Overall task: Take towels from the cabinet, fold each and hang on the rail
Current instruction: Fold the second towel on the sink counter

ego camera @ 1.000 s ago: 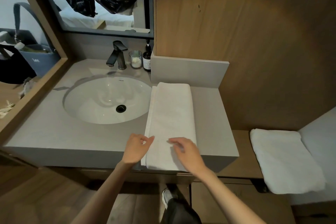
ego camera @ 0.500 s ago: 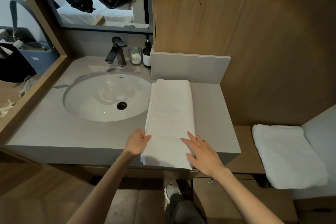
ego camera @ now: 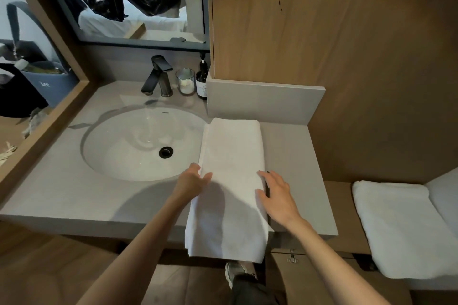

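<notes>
Currently the folded towel (ego camera: 233, 181) lies lengthwise on the tabletop (ego camera: 292, 156), near end overhanging; left hand (ego camera: 190, 182) and right hand (ego camera: 277, 195), apart and unclenched, touch its 2 long edges; align both edges evenly before lifting.

Grey counter (ego camera: 62, 193): towel (ego camera: 233, 156) beside sink (ego camera: 128, 146); glass (ego camera: 186, 81), bottle (ego camera: 202, 79) at back.
</notes>
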`<state>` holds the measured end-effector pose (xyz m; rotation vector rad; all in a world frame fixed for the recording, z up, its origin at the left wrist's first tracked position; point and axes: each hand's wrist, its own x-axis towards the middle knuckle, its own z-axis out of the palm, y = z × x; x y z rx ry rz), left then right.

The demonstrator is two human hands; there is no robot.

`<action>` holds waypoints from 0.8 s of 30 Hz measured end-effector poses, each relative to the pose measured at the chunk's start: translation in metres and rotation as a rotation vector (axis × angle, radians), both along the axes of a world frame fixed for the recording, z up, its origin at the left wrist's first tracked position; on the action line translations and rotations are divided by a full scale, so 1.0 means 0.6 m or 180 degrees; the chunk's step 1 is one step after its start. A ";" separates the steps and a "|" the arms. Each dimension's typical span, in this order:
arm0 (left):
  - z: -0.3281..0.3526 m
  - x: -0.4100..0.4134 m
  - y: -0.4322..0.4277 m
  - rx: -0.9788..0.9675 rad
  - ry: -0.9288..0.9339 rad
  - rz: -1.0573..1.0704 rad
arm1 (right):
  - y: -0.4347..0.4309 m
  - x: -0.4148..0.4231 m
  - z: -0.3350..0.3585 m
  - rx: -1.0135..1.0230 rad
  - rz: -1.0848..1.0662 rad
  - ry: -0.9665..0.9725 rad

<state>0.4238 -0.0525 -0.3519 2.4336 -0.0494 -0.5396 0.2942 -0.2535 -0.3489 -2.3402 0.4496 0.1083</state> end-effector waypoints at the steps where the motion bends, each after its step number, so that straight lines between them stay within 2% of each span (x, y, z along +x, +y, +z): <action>1: 0.000 0.013 -0.010 -0.0009 -0.0008 0.0038 | -0.004 0.014 -0.003 0.0017 -0.0010 0.0021; 5: 0.006 0.061 -0.052 -0.0035 -0.0054 0.0185 | -0.014 0.069 -0.013 0.0074 0.0082 0.0129; 12: 0.003 0.131 -0.107 -0.0298 -0.0222 0.0371 | -0.036 0.142 -0.031 -0.0203 0.0046 -0.0140; 16: -0.013 0.142 -0.107 -0.0622 -0.0311 0.0693 | -0.051 0.168 -0.046 -0.0242 0.0132 -0.0085; 20: -0.024 0.141 -0.096 -0.0857 -0.0218 0.1005 | -0.054 0.179 -0.056 -0.0779 0.0423 -0.0171; 24: -0.037 0.152 -0.085 -0.0902 -0.0124 0.1113 | -0.050 0.180 -0.063 -0.1232 0.0532 0.0063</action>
